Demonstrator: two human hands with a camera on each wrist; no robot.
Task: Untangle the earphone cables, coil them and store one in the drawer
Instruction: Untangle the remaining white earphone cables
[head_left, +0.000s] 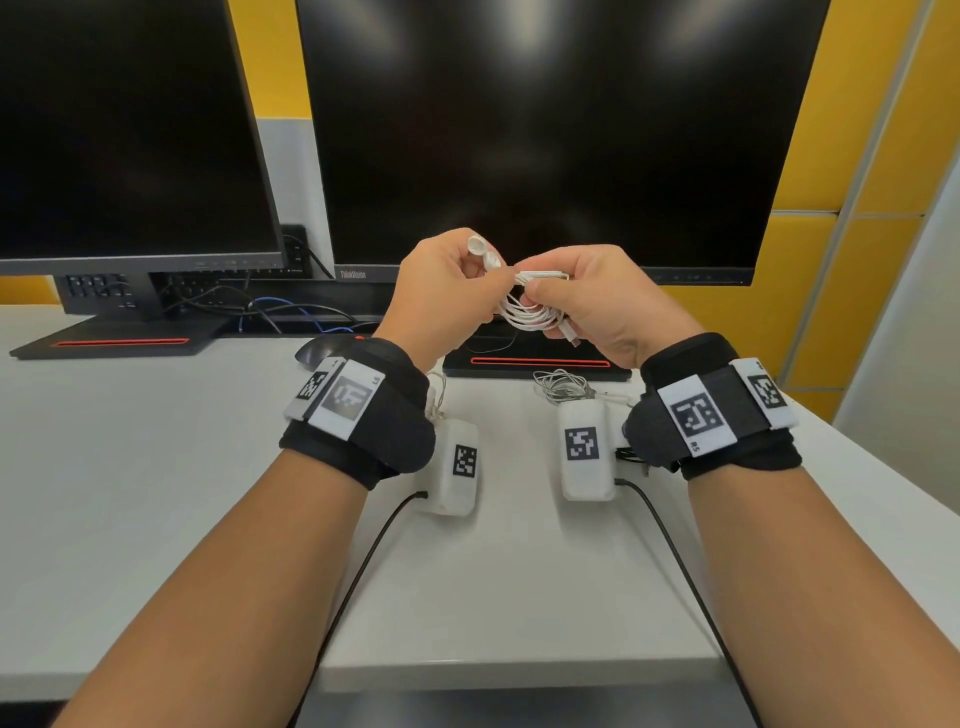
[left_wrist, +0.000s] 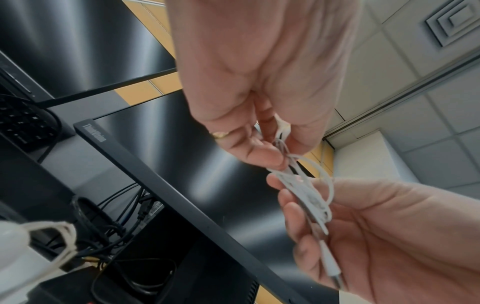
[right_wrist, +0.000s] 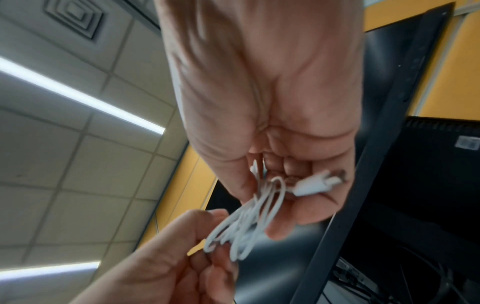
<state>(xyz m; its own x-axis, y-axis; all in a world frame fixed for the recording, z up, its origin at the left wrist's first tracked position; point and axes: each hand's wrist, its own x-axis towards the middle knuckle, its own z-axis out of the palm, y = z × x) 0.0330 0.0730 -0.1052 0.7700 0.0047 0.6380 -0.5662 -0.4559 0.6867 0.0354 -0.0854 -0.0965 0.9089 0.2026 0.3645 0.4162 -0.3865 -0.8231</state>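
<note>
From the head camera I am seeing both hands raised together above the white desk (head_left: 156, 467), in front of the right-hand monitor (head_left: 545, 130). The left hand (head_left: 447, 291) and the right hand (head_left: 592, 301) are both pinching the white earphone cable (head_left: 524, 312), which is hanging between them as a bundle of loops, with an earbud (head_left: 477, 243) sticking up over the left fingers. A second, grey earphone cable (head_left: 563, 387) is lying coiled on the desk below the right hand, near the monitor base.

From the left wrist I am watching the left hand (left_wrist: 259, 92) closing fingertips on the cable (left_wrist: 309, 191), while the right hand (left_wrist: 389, 236) is cradling the loops and plug.

From the right wrist, the right hand (right_wrist: 272, 123) is gripping the plug (right_wrist: 314, 184); the left hand (right_wrist: 168, 257) is pinching the loops (right_wrist: 249, 224).
</note>
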